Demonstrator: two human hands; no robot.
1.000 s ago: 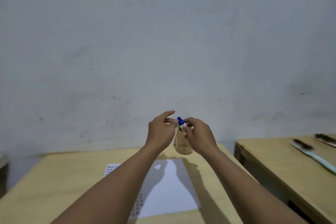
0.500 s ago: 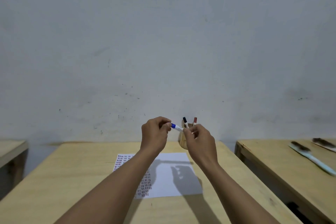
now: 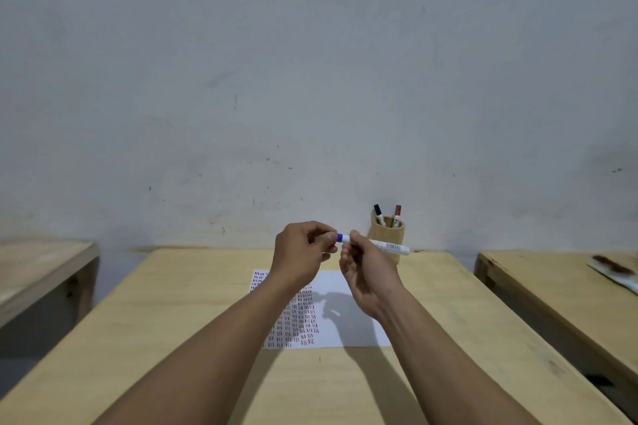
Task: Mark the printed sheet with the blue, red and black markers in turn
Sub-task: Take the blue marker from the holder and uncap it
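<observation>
Forearms reach in from the bottom edge, at 6 o'clock, over a pale wooden worktop (image 3: 179,338). Past them the sheet (image 3: 348,317) lies flat on the wood at the middle of the view; its left part carries columns of small printed marks, its right part is blank and shadowed by the hands.

Above the sheet's far edge both hands meet on the blue marker (image 3: 388,246), which lies nearly level in the air. The left hand (image 3: 302,254) is curled tight, its fingertips pinched on the blue cap end at 9 o'clock of the pen. The right hand (image 3: 369,272) is closed around the white barrel, whose plain end sticks out toward 3 o'clock. Whether the cap has parted from the barrel cannot be told.

Just behind the right hand, at its 1 o'clock, a wooden cup (image 3: 392,237) stands on the worktop near the wall, holding the black marker (image 3: 378,214) and the red marker (image 3: 396,215) upright, caps up.

At far 3 o'clock a second worktop (image 3: 552,290) holds a brush (image 3: 612,271).
</observation>
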